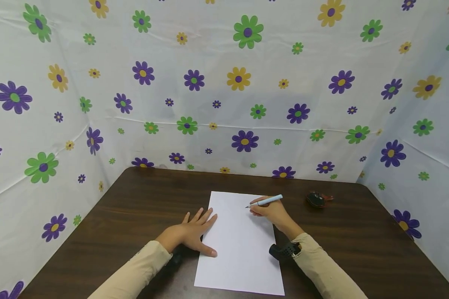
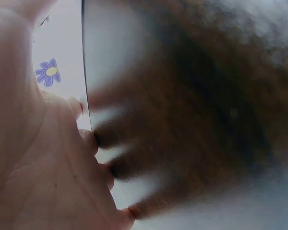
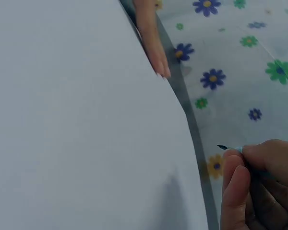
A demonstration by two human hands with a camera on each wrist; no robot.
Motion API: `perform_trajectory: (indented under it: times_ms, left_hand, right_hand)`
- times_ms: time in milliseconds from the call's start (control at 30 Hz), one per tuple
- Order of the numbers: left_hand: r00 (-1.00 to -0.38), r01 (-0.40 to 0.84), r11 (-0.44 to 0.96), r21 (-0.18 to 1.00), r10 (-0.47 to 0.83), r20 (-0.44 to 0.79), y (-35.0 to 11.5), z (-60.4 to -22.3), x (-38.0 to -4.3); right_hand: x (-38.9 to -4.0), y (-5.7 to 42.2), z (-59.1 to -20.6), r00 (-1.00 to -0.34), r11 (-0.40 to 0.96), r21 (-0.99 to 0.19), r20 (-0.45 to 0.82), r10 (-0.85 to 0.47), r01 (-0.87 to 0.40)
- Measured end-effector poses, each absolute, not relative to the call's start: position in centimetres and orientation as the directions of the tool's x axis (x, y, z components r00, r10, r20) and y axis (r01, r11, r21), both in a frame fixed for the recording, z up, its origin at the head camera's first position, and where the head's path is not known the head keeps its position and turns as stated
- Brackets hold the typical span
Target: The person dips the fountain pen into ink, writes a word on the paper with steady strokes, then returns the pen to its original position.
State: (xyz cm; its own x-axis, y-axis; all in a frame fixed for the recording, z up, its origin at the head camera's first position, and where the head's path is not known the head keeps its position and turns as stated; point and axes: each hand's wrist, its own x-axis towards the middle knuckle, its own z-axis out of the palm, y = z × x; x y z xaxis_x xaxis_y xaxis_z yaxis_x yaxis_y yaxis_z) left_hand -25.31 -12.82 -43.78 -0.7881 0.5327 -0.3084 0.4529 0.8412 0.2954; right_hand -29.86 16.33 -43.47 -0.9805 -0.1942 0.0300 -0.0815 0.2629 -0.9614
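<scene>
Across the near middle of a dark brown wood-grain table (image 1: pixel 149 199) lies a plain white rectangular sheet of paper (image 1: pixel 239 253). The left hand (image 1: pixel 194 234) rests, fingers spread, on the sheet's left edge, while the right hand (image 1: pixel 275 214), at its far right, pinches a slim pale-blue pen (image 1: pixel 270 200) with a dark pointed tip. Farther right sits a small dark rounded object (image 1: pixel 316 199), too indistinct to identify.

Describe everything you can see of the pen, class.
The pen is slim, pale blue and plastic-looking, with a dark pointed tip. The right hand grips it near that tip. In the head view it slants, tip at left over the white sheet, back end at upper right. In the right wrist view, the tip shows against the flowered cloth, seemingly off the sheet.
</scene>
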Motion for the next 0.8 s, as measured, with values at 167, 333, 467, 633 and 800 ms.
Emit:
perform_trajectory:
  times_ms: [167, 333, 467, 633, 800]
  left_hand:
    - [-0.791, 0.452, 0.845, 0.287, 0.528, -0.308, -12.7, -43.7, -25.3]
    - [-0.790, 0.449, 0.844, 0.293, 0.528, -0.312, -12.7, -43.6, -25.2]
    - [-0.791, 0.449, 0.846, 0.287, 0.526, -0.313, -12.7, -43.6, -25.2]
    - [-0.793, 0.446, 0.849, 0.285, 0.522, -0.314, -12.7, -43.6, -25.2]
    - [-0.793, 0.442, 0.848, 0.292, 0.522, -0.315, -12.6, -43.5, -25.1]
  right_hand:
    - [-29.6, 14.1, -44.0, -0.967, 0.304, -0.944, 0.050, -0.249, -0.127]
    - [-29.7, 13.0, -44.9, -0.965, 0.384, -0.907, 0.078, -0.249, -0.172]
    - [-29.6, 12.4, -45.0, -0.964, 0.443, -0.872, 0.105, -0.244, -0.208]
    - [-29.4, 11.9, -44.7, -0.955, 0.460, -0.856, 0.115, -0.275, -0.235]
    - [-29.5, 11.7, -45.0, -0.947, 0.463, -0.849, 0.122, -0.297, -0.254]
